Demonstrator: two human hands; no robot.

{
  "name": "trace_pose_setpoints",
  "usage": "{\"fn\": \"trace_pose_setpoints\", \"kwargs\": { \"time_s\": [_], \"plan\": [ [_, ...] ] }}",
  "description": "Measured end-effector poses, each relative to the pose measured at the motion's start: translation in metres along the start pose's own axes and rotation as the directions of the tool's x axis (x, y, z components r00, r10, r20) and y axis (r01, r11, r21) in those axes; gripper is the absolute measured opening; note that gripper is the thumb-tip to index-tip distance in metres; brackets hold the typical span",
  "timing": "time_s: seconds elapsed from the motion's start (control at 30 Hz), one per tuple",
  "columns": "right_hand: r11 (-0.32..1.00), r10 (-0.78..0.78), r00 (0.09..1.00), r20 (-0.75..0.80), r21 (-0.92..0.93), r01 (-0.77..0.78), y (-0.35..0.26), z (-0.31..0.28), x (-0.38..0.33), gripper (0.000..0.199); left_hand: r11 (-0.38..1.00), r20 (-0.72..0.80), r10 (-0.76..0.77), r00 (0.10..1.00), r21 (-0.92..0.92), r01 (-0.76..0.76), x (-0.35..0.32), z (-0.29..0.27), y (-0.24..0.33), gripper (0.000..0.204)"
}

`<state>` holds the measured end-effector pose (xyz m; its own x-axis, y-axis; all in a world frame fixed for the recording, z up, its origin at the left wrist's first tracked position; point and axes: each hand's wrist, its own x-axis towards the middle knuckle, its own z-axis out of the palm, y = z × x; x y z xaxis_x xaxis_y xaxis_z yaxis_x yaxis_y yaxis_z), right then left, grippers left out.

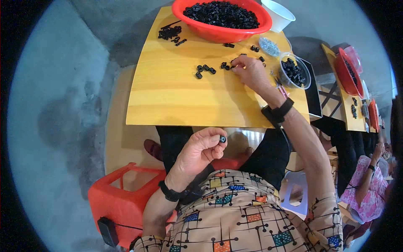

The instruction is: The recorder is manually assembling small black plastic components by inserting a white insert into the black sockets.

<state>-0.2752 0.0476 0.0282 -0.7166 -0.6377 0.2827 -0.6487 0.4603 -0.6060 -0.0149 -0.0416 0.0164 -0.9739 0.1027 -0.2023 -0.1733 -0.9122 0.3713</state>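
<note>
Over my lap, below the table's near edge, my left hand (199,151) pinches a small black cylindrical part (223,139) with a light ring at its end. My right hand (251,72) reaches over the yellow table (176,101). Its thumb and forefinger close at a dark piece among the loose black parts, mostly hidden by the fingers. Left of those fingertips lies a cluster of short black cylinders (205,68). Close by the right wrist are pink-handled pliers or snips (281,87), partly covered by the arm.
A red basin (180,19) heaped with black parts stands at the far edge, beside a white tub (281,14). A clear bowl (308,77) of black pieces and a bag of small clear pieces (269,47) sit right. A red stool (113,201) stands left; another person (365,189) sits right.
</note>
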Motion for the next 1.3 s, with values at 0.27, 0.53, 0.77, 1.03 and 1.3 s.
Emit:
{"fn": "trace_pose_setpoints", "kwargs": {
  "time_s": [0.27, 0.53, 0.77, 1.03, 1.3],
  "plan": [
    [0.992, -0.092, 0.995, 0.028, 0.094, 0.089, -0.010, -0.006, -0.029, 0.009, 0.997, -0.025, 0.016, 1.000, 0.075, -0.014, -0.006, -0.003, -0.001, 0.019],
    [0.592, 0.196, 0.898, 0.393, 0.683, -0.428, -0.055, -0.065, -0.127, 0.011, 0.966, -0.007, 0.097, 0.995, 0.244, -0.092, -0.001, 0.012, -0.003, 0.021],
    [0.490, 0.241, 0.889, 0.390, 0.741, -0.458, -0.084, -0.070, -0.184, 0.013, 0.933, -0.072, 0.042, 0.996, 0.361, -0.014, -0.008, 0.026, -0.018, 0.020],
    [0.435, 0.171, 0.903, 0.393, 0.792, -0.428, -0.081, -0.065, -0.207, 0.010, 0.900, -0.061, -0.002, 0.998, 0.436, 0.028, -0.014, 0.045, -0.034, 0.021],
    [0.418, 0.172, 0.897, 0.407, 0.794, -0.441, -0.078, -0.062, -0.221, 0.009, 0.802, -0.089, -0.020, 0.996, 0.594, 0.069, -0.020, 0.047, -0.041, 0.016]
  ]
}}
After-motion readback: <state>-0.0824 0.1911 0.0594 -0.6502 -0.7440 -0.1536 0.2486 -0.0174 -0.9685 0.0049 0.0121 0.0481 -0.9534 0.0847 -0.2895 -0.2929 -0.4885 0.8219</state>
